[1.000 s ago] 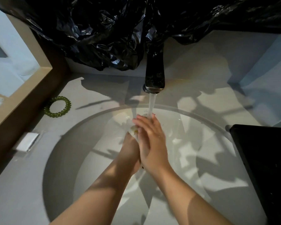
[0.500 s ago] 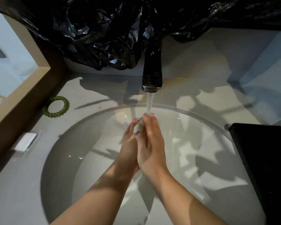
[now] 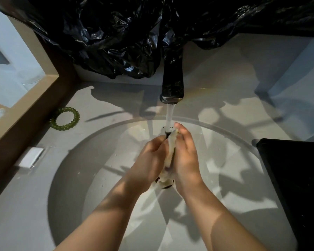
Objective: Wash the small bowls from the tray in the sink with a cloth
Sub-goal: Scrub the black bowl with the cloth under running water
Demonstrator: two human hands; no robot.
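Note:
A wet pale cloth (image 3: 170,151) is pressed between my palms over the middle of the round white sink (image 3: 91,160). My left hand (image 3: 149,160) grips it from the left and my right hand (image 3: 186,156) from the right. Water runs from the dark tap (image 3: 172,84) onto the top of the cloth. A black tray (image 3: 294,178) sits on the counter at the right; no bowl shows on it or in the sink.
A green spiral hair tie (image 3: 65,118) and a small white packet (image 3: 31,157) lie on the counter at the left. A wooden mirror frame (image 3: 25,98) borders the left. Black plastic sheeting (image 3: 134,33) hangs behind the tap.
My palms have parted a little and slid against each other, so more of the cloth shows between them. The water keeps running.

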